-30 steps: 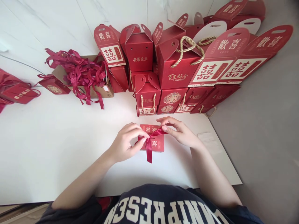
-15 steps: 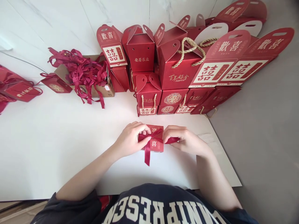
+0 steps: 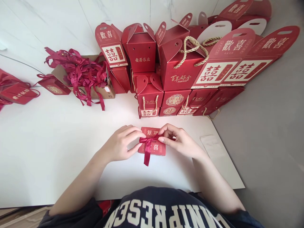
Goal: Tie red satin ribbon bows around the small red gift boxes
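Ribbon (image 3: 147, 146) lies tied over a small red box (image 3: 161, 150) on the white table (image 3: 71, 152), one tail pointing to the near side. The right hand (image 3: 181, 141) pinches it right of the knot (image 3: 152, 139); the left hand's (image 3: 122, 142) thumb and fingers curve about its left loop — whether gripping, I cannot tell. Stacked gift boxes (image 3: 179, 87) stand far right.

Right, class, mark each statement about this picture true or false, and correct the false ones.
1. The left hand and right hand are both at the ribbon on the small box. True.
2. The ribbon is yellow. False: it is deep pinkish red.
3. One ribbon end reaches past the small box's near edge. True.
4. The small box stands on top of the stacked boxes. False: it is on the white table, in front of them.
5. Some stacked boxes have rope handles. True.
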A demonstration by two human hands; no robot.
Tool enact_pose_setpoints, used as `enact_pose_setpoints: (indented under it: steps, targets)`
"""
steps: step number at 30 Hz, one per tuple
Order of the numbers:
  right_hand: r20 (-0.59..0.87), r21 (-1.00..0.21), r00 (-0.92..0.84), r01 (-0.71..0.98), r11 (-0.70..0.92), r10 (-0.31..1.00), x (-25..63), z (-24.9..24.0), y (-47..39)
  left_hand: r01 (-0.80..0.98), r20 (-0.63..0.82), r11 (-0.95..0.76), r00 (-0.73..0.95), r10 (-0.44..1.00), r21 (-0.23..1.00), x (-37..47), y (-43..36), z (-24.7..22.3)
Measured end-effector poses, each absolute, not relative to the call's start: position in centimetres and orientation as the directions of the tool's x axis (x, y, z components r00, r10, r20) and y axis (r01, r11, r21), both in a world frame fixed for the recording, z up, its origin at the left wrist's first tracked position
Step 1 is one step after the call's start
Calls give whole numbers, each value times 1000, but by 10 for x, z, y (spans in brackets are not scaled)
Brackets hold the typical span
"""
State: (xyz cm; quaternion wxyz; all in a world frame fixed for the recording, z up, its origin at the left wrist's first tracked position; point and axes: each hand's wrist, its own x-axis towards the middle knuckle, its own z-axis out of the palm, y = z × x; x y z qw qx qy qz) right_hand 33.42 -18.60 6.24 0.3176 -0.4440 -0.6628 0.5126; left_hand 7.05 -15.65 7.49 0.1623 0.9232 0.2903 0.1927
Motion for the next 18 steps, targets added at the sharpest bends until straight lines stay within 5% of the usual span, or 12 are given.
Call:
enact_pose_setpoints:
  steps: [4,6,11,14,18]
  targets:
    - [-8,-948,-387,295,116,922,330,56,-186,456,344,-815,747,568,357,73,-157,70]
    - [-1,-947,-389,295,123,921,330,56,-186,481,356,-759,682,639,440,77,-159,68]
    - [7,-943,-388,305,135,922,330,56,-187,516,-4,-266,463,887,814,89,-161,65]
    - [3,-941,-381,311,131,925,331,55,-186,484,-122,-128,452,884,866,89,-158,63]
    - [-2,-938,-375,322,129,927,331,54,-185,429,-86,-142,471,878,892,83,-153,62]
